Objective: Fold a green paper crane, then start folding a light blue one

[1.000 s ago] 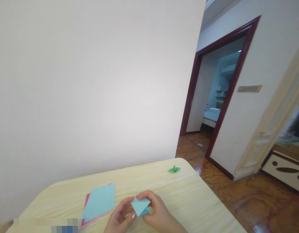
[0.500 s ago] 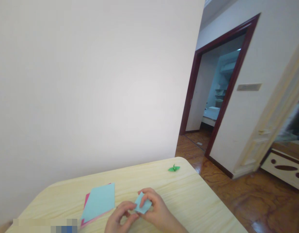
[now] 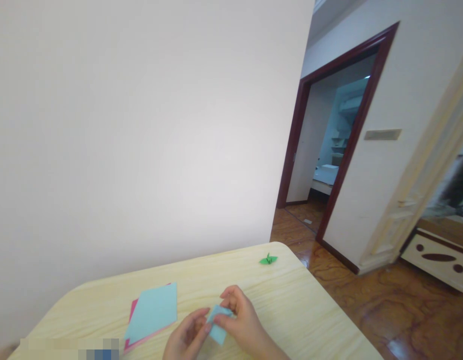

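Left hand [image 3: 186,334] and right hand [image 3: 242,319] close together, fingertips pinching the folded light-blue origami paper [image 3: 218,324] above the counter [image 3: 291,300], seemingly to keep it free of the stacked blue and pink paper sheets [image 3: 150,311].

Light-blue paper [image 3: 217,322], pale wood-grain table [image 3: 84,310], green paper crane [image 3: 268,259]

Single head-worn view, facing forward and down, close above the left hand [image 3: 186,332] and right hand [image 3: 246,320], wood-grain table [image 3: 84,310] along the bottom of the frame, doorway [image 3: 302,125] at upper right
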Tool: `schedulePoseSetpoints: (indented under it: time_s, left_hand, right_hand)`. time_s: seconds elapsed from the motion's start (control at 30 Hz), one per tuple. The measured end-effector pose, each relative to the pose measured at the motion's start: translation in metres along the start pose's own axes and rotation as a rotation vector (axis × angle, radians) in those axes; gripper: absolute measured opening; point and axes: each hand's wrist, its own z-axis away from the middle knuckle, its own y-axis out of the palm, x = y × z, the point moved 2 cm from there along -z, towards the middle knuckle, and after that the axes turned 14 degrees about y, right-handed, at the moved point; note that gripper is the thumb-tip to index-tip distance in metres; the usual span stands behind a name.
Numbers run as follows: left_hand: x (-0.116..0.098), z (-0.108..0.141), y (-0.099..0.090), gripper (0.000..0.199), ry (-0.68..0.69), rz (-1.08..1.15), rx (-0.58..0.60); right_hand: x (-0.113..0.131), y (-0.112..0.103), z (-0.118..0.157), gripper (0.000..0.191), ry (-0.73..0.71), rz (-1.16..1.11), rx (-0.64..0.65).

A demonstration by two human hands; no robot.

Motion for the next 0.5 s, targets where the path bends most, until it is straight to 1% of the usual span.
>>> schedulePoseSetpoints:
  time_s: [0.1, 0.17, 0.3, 0.4, 0.5]
  left_hand:
    - [-0.005, -0.001, 0.000, 0.032, -0.019, -0.018, 0.044]
    - [-0.006, -0.001, -0.002, 0.032, -0.017, -0.036, 0.024]
    - [-0.003, -0.002, -0.007, 0.037, -0.013, -0.048, -0.013]
    - [0.003, -0.002, -0.006, 0.037, -0.037, -0.001, 0.010]
    - [0.004, -0.002, -0.002, 0.036, -0.036, 0.056, 0.035]
  right_hand:
    - [0.003, 0.000, 0.001, 0.035, 0.007, 0.035, -0.025]
    - [0.001, -0.001, 0.000, 0.037, 0.009, 0.046, -0.034]
    - [-0.006, -0.004, -0.005, 0.029, 0.028, 0.032, -0.009]
    - [-0.010, -0.006, -0.007, 0.034, 0.045, 0.003, -0.019]
    - [-0.008, -0.007, -0.006, 0.037, 0.006, 0.015, -0.056]
